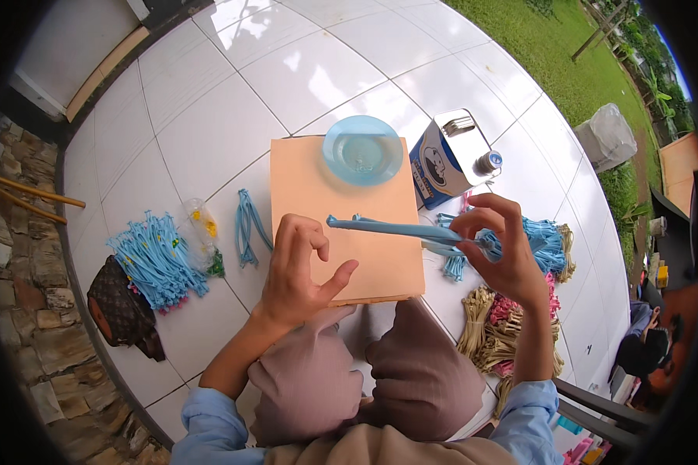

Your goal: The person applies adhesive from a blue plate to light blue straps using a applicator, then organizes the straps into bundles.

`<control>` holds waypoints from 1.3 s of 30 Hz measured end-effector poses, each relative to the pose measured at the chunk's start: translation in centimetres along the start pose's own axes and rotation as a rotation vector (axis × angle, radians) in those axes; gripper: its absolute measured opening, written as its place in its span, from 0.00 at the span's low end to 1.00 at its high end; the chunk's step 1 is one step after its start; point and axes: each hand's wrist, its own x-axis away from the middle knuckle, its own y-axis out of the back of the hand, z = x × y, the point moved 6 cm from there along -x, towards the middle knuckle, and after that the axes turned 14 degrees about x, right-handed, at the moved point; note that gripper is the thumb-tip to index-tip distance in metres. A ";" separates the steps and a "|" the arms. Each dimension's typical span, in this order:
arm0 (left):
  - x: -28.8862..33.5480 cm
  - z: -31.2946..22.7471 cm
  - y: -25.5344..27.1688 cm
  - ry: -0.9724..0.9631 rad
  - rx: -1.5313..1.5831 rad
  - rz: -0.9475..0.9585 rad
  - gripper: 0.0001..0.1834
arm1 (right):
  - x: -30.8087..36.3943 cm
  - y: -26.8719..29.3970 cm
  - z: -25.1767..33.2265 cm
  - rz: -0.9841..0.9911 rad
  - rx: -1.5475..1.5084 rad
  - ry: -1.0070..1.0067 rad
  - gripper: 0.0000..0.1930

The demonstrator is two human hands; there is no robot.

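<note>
My right hand (504,248) pinches a light blue strap (395,229) between thumb and fingers. The strap stretches leftward over the board, and its far end looks knotted. Near that end, my left hand (296,267) hovers with thumb and fingers apart, holding nothing. Below both hands lies a peach-coloured board (302,186) above my knees. A clear bluish bowl (362,174) with a little transparent content stands on the board's far part. Left of the board, several similar blue straps (248,225) lie loose on the tiles.
A rectangular metal can (451,155) stands right of the board. A heap of blue straps (159,260), a plastic bag with yellow bits (200,225) and a brown patterned pouch (120,310) lie left. Blue bundles (543,244) and beige bundles (479,314) lie right.
</note>
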 end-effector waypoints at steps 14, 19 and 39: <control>0.2 -7.6 11.7 0.047 0.597 -0.064 0.22 | -8.7 2.5 20.5 0.044 -0.374 0.246 0.37; 3.0 -2.2 20.0 0.159 0.957 -0.480 0.19 | -15.1 -7.4 22.3 0.121 -0.831 0.186 0.40; 19.4 32.2 6.0 0.828 0.590 -0.593 0.22 | -9.5 -45.2 3.0 -0.113 -0.568 -0.754 0.22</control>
